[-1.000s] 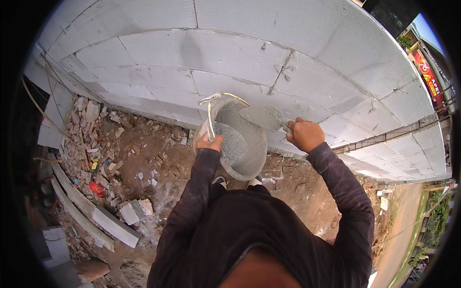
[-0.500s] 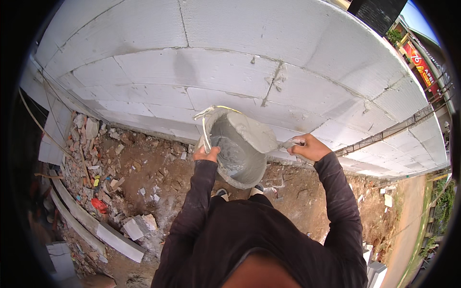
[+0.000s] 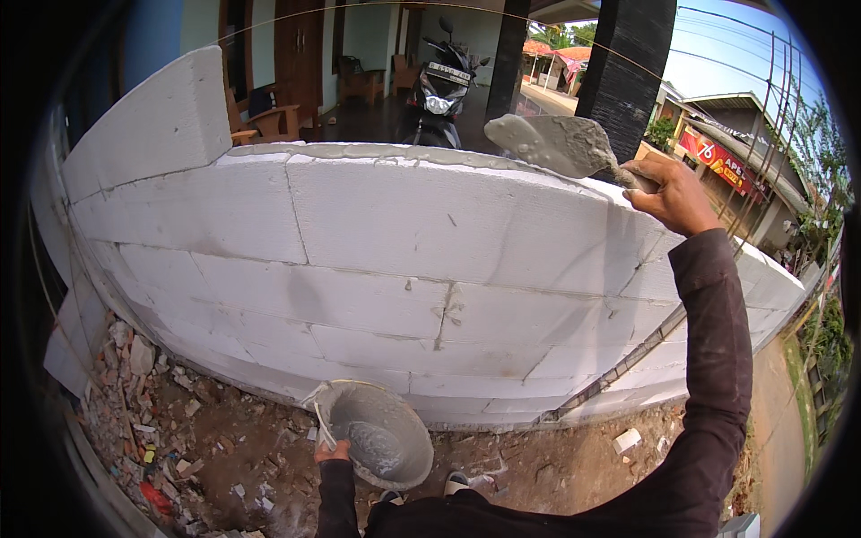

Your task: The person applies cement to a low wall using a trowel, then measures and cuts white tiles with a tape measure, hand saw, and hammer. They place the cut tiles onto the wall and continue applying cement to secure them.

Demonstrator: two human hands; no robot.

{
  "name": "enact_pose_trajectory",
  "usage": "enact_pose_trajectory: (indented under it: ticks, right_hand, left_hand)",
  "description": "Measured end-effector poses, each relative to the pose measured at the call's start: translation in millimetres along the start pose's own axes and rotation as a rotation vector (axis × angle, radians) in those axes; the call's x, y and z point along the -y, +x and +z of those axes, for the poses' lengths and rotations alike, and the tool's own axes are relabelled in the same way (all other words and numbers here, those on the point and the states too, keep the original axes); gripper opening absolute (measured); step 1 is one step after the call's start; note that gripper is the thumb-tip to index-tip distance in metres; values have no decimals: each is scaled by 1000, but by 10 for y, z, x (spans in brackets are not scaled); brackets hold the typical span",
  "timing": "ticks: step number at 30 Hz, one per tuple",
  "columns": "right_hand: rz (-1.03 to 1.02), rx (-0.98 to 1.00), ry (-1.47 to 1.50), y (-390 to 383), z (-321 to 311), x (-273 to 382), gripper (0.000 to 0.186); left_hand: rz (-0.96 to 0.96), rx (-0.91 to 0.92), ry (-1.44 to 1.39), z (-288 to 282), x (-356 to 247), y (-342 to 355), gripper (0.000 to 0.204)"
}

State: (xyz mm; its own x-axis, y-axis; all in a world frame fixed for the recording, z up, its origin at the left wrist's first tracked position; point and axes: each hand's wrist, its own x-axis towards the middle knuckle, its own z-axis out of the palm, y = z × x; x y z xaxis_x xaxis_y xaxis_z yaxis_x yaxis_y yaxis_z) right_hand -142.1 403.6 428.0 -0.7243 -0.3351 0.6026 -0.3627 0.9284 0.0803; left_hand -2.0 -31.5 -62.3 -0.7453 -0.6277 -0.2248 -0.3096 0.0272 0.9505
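My left hand point(image 3: 331, 451) grips the mortar-coated bucket point(image 3: 402, 435) at its left side, low in front of the wall, with some grey mortar inside. My right hand point(image 3: 667, 192) is closed on the handle of a trowel point(image 3: 552, 142), whose blade carries grey mortar and is held at the height of the wall's top. A band of wet mortar point(image 3: 359, 154) lies along the top edge of the white block wall point(image 3: 377, 224). At the upper left, a single block point(image 3: 148, 125) stands higher than that edge.
Beyond the wall are a parked motorbike point(image 3: 439, 94), wooden chairs point(image 3: 359, 82) and dark posts point(image 3: 628, 63). A thin line point(image 3: 377, 4) crosses above. Rubble point(image 3: 152, 403) lies at the lower left; thin upright rods point(image 3: 776, 125) and a path point(image 3: 776, 403) are at the right.
The view has tilted up to show over the wall. My right hand has lifted the trowel out of the bucket to the wall's top. My left hand still holds the bucket.
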Motion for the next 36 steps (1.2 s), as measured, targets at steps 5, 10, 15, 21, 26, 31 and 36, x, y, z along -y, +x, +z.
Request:
enact_pose_trajectory:
  ticks: [5,10,15,21,26,31,36]
  right_hand:
    - [-2,8,-142,-125,-102,-90,32]
    - [41,-41,-312,-246,-24,54,29]
    - [6,6,-520,-285,29,559,33]
    - [-45,4,-479,237,329,1552,21]
    - [-50,6,-354,641,612,2199,19]
    - [-95,-74,-377,828,856,2782,22]
    - [10,-91,-493,580,974,2620,36]
  left_hand:
    - [-24,-205,-33,-248,523,207,36]
    - [-206,-455,13,-559,821,351,54]
    - [-436,-572,-25,-844,1151,739,67]
    - [-530,-714,-5,-1235,1483,1231,65]
    - [-610,-609,93,-1576,1490,1555,72]
    - [-630,-595,114,-1773,1427,1753,70]
    - [-702,-642,341,-2295,2054,2484,65]
